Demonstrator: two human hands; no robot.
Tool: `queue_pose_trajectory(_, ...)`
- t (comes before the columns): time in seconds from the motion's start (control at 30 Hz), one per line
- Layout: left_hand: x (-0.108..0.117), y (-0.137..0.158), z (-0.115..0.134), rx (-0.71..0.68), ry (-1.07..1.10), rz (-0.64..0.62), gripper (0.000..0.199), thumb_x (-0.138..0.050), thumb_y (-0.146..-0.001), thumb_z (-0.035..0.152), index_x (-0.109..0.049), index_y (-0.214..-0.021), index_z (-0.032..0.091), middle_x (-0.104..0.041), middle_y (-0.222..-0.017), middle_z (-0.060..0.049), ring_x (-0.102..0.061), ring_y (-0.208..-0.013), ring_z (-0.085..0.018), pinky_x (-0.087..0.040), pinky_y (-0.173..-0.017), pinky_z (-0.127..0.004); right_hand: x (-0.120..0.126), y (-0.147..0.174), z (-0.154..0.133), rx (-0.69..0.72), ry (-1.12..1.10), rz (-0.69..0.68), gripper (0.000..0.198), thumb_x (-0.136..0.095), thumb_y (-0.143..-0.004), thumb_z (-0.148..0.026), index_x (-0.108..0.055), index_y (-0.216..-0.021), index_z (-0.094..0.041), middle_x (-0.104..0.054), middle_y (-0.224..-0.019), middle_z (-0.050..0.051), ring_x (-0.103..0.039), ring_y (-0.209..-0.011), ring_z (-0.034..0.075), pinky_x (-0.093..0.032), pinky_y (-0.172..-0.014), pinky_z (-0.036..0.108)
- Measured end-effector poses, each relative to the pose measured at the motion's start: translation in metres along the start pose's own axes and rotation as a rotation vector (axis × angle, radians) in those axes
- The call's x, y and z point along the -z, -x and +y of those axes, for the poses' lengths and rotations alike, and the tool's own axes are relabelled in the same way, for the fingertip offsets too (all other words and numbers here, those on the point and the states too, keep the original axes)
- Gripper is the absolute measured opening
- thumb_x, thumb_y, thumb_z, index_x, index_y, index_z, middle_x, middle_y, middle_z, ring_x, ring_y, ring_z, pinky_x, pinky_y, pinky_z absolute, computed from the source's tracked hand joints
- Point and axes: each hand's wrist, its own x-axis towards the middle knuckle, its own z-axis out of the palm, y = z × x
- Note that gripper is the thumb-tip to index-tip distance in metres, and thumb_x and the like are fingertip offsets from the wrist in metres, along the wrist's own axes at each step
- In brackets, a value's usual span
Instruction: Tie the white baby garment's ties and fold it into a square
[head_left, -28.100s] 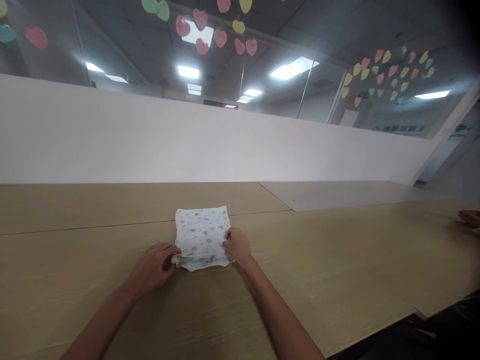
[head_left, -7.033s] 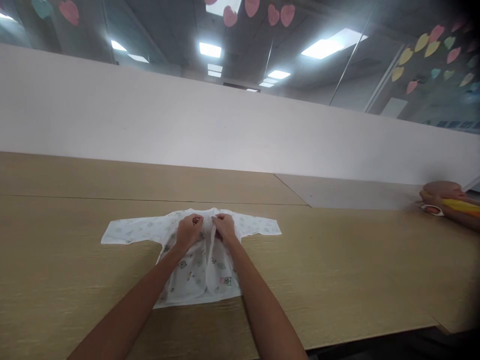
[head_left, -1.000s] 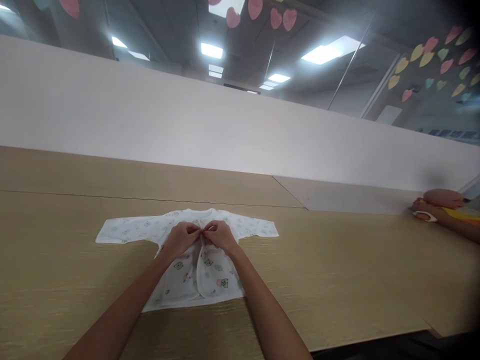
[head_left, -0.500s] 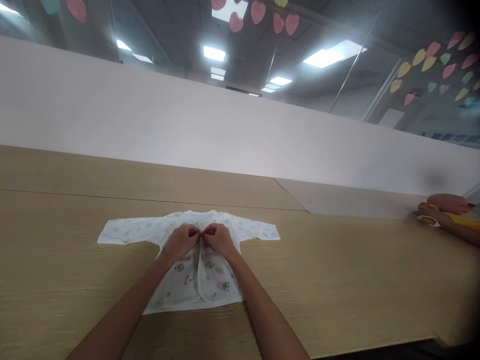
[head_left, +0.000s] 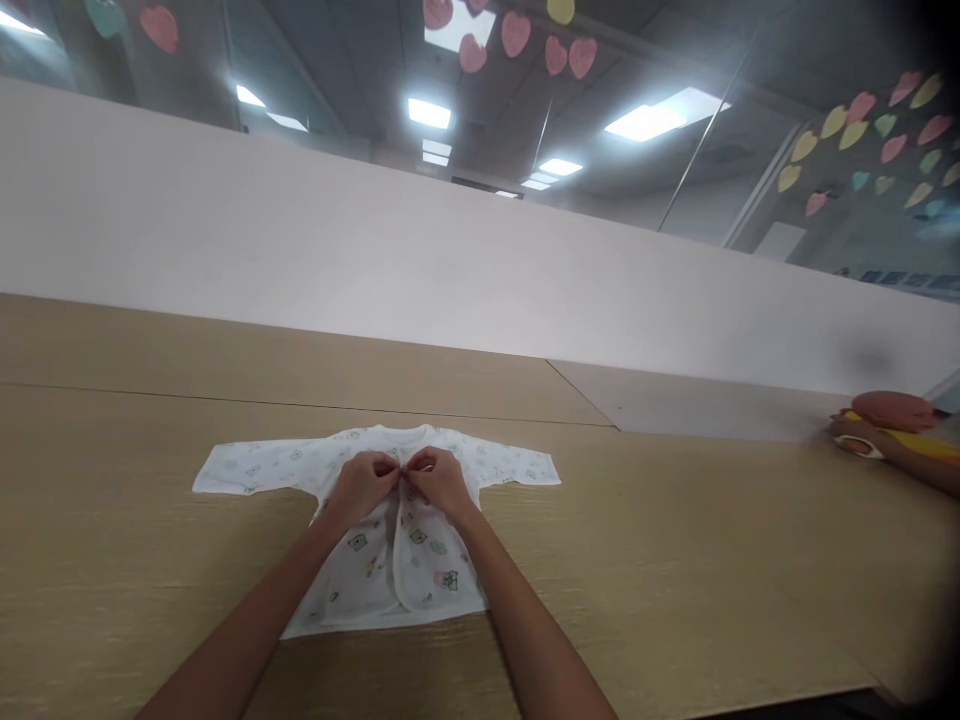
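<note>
A small white baby shirt (head_left: 442, 570) with printed bears lies spread on the table, sleeves stretched to both sides and collar pointing away from me. Its front opening runs down the middle, parted below my hands. My left hand (head_left: 367, 483) pinches the fabric at the upper front, just left of the opening. Close against it, my right hand (head_left: 437, 478) pinches the other front edge, fingertips nearly touching the left ones. Any fastener between the fingertips is too small to make out.
The wooden table (head_left: 675, 560) runs up to a low white wall (head_left: 420, 265) with glass above, dotted with paper hearts. At the far right another person's arm (head_left: 919, 462) rests on the table beside a round reddish object (head_left: 892, 408).
Both hands keep their pinch at the same spot on the shirt. The whole view has shifted very slightly; little else differs.
</note>
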Motion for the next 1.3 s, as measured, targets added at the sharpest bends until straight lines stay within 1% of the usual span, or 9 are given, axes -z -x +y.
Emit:
queue_pose_trajectory(0.23,-0.002,0.002,-0.003,-0.001,-0.02,-0.003,0.023,-0.051,-0.07,0.024,-0.064,-0.087,0.018,-0.071,-0.082,-0.005,-0.064,-0.079,-0.019,-0.045,-0.072,-0.027,0.003,-0.004,-0.001,-0.039,0.06,0.092,0.015,-0.054,-0.061,-0.009,-0.062,-0.072,-0.014,-0.065,-0.076,0.002,-0.052,-0.048,0.007,-0.036,-0.04,0.015)
queue_pose_trajectory(0.3,-0.001,0.003,-0.003,0.007,-0.003,-0.007,0.024,-0.052,-0.069,0.023,-0.061,-0.091,0.019,-0.071,-0.08,-0.004,-0.065,-0.078,-0.018,-0.045,-0.071,-0.027,0.006,-0.004,-0.002,-0.066,0.021,0.065,0.016,-0.052,-0.062,-0.009,-0.062,-0.074,-0.014,-0.064,-0.074,0.002,-0.049,-0.044,0.006,-0.034,-0.037,0.015)
queue_pose_trajectory(0.4,0.0,0.003,-0.001,0.011,0.034,-0.009,0.024,-0.052,-0.069,0.022,-0.057,-0.092,0.02,-0.071,-0.077,-0.002,-0.064,-0.074,-0.017,-0.045,-0.069,-0.027,0.008,-0.003,-0.002,-0.097,-0.036,-0.027,0.014,-0.053,-0.064,-0.011,-0.062,-0.075,-0.012,-0.061,-0.063,0.001,-0.047,-0.041,0.006,-0.033,-0.034,0.015)
queue_pose_trajectory(0.6,0.0,0.003,-0.001,0.009,0.093,-0.008,0.023,-0.051,-0.067,0.022,-0.053,-0.09,0.02,-0.071,-0.074,0.0,-0.064,-0.071,-0.016,-0.044,-0.065,-0.025,0.008,0.0,-0.001,-0.064,-0.034,-0.154,0.008,-0.058,-0.067,-0.015,-0.065,-0.069,-0.011,-0.052,-0.047,-0.003,-0.042,-0.038,0.006,-0.034,-0.036,0.016)
queue_pose_trajectory(0.8,0.0,0.003,-0.001,0.016,0.143,-0.036,0.022,-0.051,-0.068,0.023,-0.052,-0.089,0.02,-0.071,-0.074,0.0,-0.064,-0.068,-0.016,-0.044,-0.062,-0.026,0.01,0.003,-0.007,-0.091,-0.015,-0.155,0.01,-0.055,-0.07,-0.013,-0.062,-0.063,-0.011,-0.05,-0.045,-0.004,-0.042,-0.037,0.005,-0.035,-0.037,0.016)
queue_pose_trajectory(0.97,0.0,0.006,0.0,-0.073,0.074,-0.054,0.019,-0.049,-0.07,0.021,-0.051,-0.089,0.021,-0.07,-0.077,0.0,-0.065,-0.072,-0.016,-0.045,-0.068,-0.026,0.006,0.002,-0.003,-0.161,-0.052,-0.177,0.012,-0.052,-0.069,-0.01,-0.058,-0.059,-0.013,-0.05,-0.045,-0.004,-0.043,-0.038,0.006,-0.037,-0.038,0.016)
queue_pose_trajectory(1.03,-0.001,0.006,-0.001,-0.076,0.058,-0.057,0.019,-0.049,-0.07,0.021,-0.051,-0.089,0.022,-0.07,-0.078,-0.001,-0.065,-0.073,-0.016,-0.045,-0.068,-0.026,0.006,0.0,-0.001,-0.163,-0.049,-0.17,0.012,-0.052,-0.069,-0.01,-0.057,-0.059,-0.013,-0.049,-0.044,-0.004,-0.042,-0.037,0.006,-0.037,-0.037,0.016)
queue_pose_trajectory(1.17,0.002,0.004,-0.002,-0.016,0.109,-0.117,0.022,-0.051,-0.068,0.022,-0.052,-0.09,0.021,-0.071,-0.079,-0.002,-0.065,-0.075,-0.017,-0.046,-0.069,-0.027,0.005,0.0,-0.001,-0.127,0.063,-0.139,0.011,-0.053,-0.068,-0.011,-0.059,-0.06,-0.013,-0.051,-0.044,-0.004,-0.044,-0.036,0.007,-0.037,-0.039,0.017)
queue_pose_trajectory(1.3,0.013,0.006,0.003,0.084,0.177,-0.259,0.029,-0.052,-0.066,0.026,-0.054,-0.095,0.019,-0.071,-0.079,-0.002,-0.065,-0.073,-0.018,-0.046,-0.067,-0.027,0.009,0.003,-0.009,-0.093,0.198,-0.107,0.014,-0.055,-0.068,-0.013,-0.058,-0.054,-0.014,-0.052,-0.042,-0.002,-0.046,-0.036,0.007,-0.038,-0.042,0.017)
